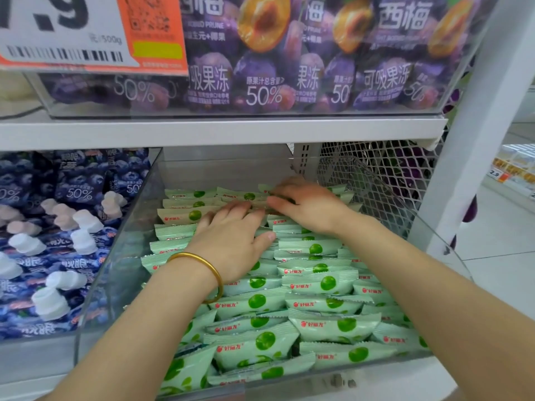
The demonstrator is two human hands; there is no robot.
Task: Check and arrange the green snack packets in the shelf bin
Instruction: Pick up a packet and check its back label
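Note:
Several pale green snack packets [327,285] with a green fruit picture lie in rows inside a clear plastic shelf bin [115,256]. My left hand [231,235], with a gold bangle on the wrist, lies flat with straight fingers on the packets in the middle of the bin. My right hand [307,204] reaches toward the back of the bin, and its fingers pinch a packet [260,205] in the rear rows. Both forearms cross over the front rows.
Left of the bin lie blue jelly pouches [43,256] with white caps. The shelf above [220,131] holds purple prune jelly pouches [289,68] and a price tag [86,33]. A white mesh panel [376,175] and a white upright post [469,140] stand to the right.

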